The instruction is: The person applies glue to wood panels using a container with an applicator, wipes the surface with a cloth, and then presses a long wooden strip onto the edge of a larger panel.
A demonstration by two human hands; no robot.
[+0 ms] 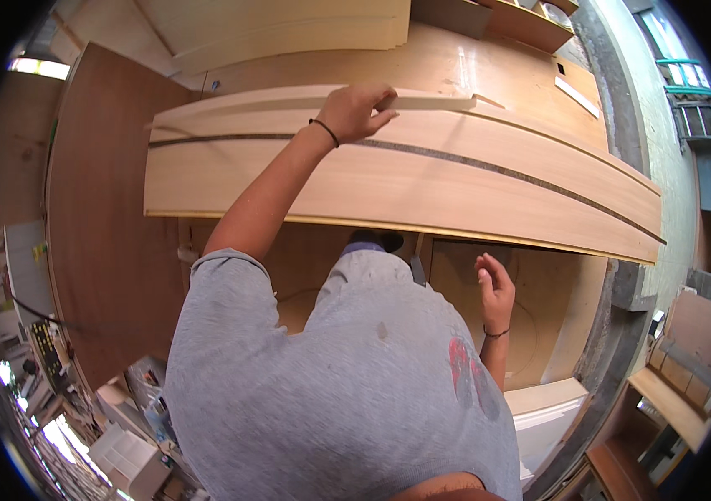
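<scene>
Two bare hands are in view, and only the left one is over the wood. The left hand [359, 113] is curled, its thumb a little apart from the fingers, above a thin pale strip [435, 103]; I cannot tell whether the fingers pinch the strip or only rest against it, as the knuckles hide the contact. The strip runs out to either side of this hand, along the far part of a long board [288, 184], so the grip point seems chosen to steady it from somewhere along its length.

The right hand [497, 292] hangs loosely open, its fingers apart from the thumb, holding nothing, on the person's side of the board and well apart from it, probably just kept out of the way.

Below the left hand, the board lies crosswise in front of the body, likely so that its length stays within reach. A dark line [472, 164] runs along it, passing just on the near side of the left hand. What carries the board is hidden.

Farther out, a brown panel [113, 209] stands to the left of the left hand, and pale panels [297, 33] lie beyond it, seemingly set aside to leave elbow room.
</scene>
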